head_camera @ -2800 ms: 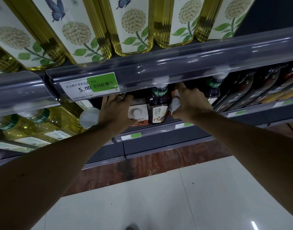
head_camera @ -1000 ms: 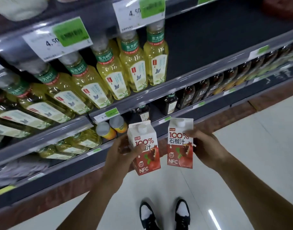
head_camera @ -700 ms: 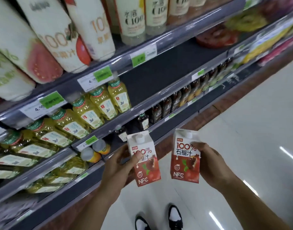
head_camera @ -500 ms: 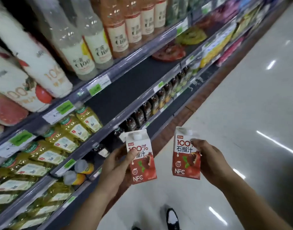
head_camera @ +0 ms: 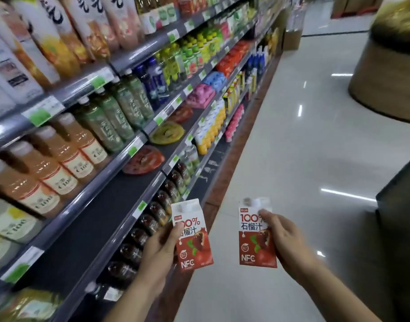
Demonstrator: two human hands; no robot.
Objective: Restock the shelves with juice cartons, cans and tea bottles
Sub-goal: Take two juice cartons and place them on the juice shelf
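Head cam, fwd-down along shelves, close.

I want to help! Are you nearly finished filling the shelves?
Not yet. Done: many shelves look full of bottles. In hand: the left hand holds one juice carton, the right hand another carton. Left: both need a place, and one dark shelf beside them has bare space.

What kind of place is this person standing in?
Most likely a supermarket drinks aisle: long grey metal shelves packed with rows of bottled drinks, green-and-white price tags along the shelf edges, and a glossy white tiled floor.
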